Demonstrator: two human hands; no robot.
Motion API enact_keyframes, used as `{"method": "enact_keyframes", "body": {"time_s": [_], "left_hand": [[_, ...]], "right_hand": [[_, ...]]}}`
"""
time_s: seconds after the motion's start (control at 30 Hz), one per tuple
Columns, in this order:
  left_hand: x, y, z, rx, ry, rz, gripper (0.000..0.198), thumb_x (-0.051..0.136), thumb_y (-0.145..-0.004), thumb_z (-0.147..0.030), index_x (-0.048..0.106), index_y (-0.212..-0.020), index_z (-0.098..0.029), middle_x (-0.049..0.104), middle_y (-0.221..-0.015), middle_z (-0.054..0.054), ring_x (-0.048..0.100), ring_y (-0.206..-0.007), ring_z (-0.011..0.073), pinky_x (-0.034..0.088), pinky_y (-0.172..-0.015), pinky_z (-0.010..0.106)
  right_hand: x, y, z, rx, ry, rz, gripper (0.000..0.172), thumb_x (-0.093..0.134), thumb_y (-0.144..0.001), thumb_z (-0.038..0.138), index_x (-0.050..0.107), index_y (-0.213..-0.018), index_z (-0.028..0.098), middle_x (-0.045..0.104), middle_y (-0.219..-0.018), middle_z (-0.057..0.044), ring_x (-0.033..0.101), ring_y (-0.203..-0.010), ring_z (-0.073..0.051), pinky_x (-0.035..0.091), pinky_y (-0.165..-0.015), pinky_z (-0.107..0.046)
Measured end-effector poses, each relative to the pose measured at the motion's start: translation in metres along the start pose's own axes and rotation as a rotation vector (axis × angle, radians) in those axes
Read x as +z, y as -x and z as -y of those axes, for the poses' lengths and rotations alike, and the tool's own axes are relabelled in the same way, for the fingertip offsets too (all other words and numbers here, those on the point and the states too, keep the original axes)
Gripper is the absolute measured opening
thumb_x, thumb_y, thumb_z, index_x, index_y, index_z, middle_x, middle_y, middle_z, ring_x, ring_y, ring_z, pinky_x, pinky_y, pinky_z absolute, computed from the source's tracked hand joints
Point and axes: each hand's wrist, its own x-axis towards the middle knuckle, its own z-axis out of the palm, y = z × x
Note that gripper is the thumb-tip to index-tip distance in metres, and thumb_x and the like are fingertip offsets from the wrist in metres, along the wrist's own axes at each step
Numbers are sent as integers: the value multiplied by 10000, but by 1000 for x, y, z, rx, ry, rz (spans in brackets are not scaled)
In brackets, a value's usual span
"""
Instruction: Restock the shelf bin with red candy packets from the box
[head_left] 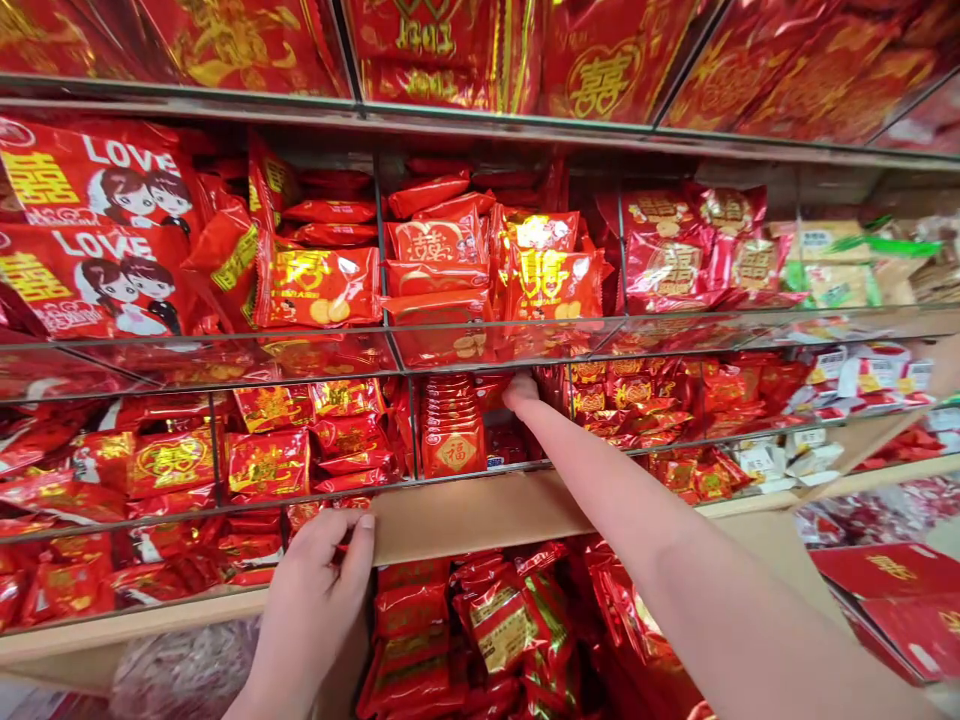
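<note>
Two hands busy: right hand reaches into the middle glass-fronted compartment, just beside stacked red foil packets, its grip hidden; left hand curls, fingers pressed together, over the wooden shelf edge.

The head-worn camera faces forward and down, close to the shop shelf, left hand and right hand.

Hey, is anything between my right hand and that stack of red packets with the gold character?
Nothing visible: your right hand is in the same compartment as the stack of red packets, right beside it.
</note>
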Motion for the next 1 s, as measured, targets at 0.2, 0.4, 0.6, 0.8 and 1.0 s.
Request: {"method": "enact_keyframes", "body": {"time_s": [0.2, 0.4, 0.6, 0.8, 1.0], "left_hand": [[0, 1, -1, -6, 19, 2, 254, 432, -799, -413, 573, -735, -211, 623, -728, 14, 575, -688, 175, 425, -648, 257], [1, 1, -1, -16, 21, 18, 246, 439, -796, -415, 576, -754, -216, 616, -733, 3, 568, -687, 166, 417, -630, 253], [0, 0, -3, -26, 7, 19, 264, 432, -790, -427, 577, -737, -212, 612, -709, 4, 566, -658, 163, 416, -604, 247], [1, 1, -2, -25, 6, 14, 256, 433, -795, -416, 573, -736, -210, 603, -698, -2, 566, -648, 157, 418, -607, 243], [0, 0, -3, -40, 10, 15, 254, 434, -796, -411, 579, -743, -210, 622, -677, -3, 584, -645, 160, 424, -611, 240]], "right_hand": [[14, -6, -12, 2, -93, -3, 340, 502, -853, 294, 462, -1157, 148, 539, -1085, -79, 561, -907, -187, 487, -749, -374], [17, -10, -15, 18, -126, -26, 370, 523, -840, 288, 450, -1172, 140, 539, -1090, -87, 558, -927, -196, 479, -768, -382], [15, -8, -14, 56, -136, 27, 326, 515, -846, 274, 475, -1142, 143, 540, -1083, -80, 562, -906, -187, 489, -747, -369], [10, -3, -6, 119, -100, 54, 303, 506, -852, 270, 488, -1125, 141, 530, -1100, -82, 556, -916, -189, 485, -755, -377], [-8, 15, 9, 23, -57, 57, 279, 509, -850, 279, 515, -1083, 125, 548, -1064, -81, 564, -892, -180, 486, -746, -365]]}}
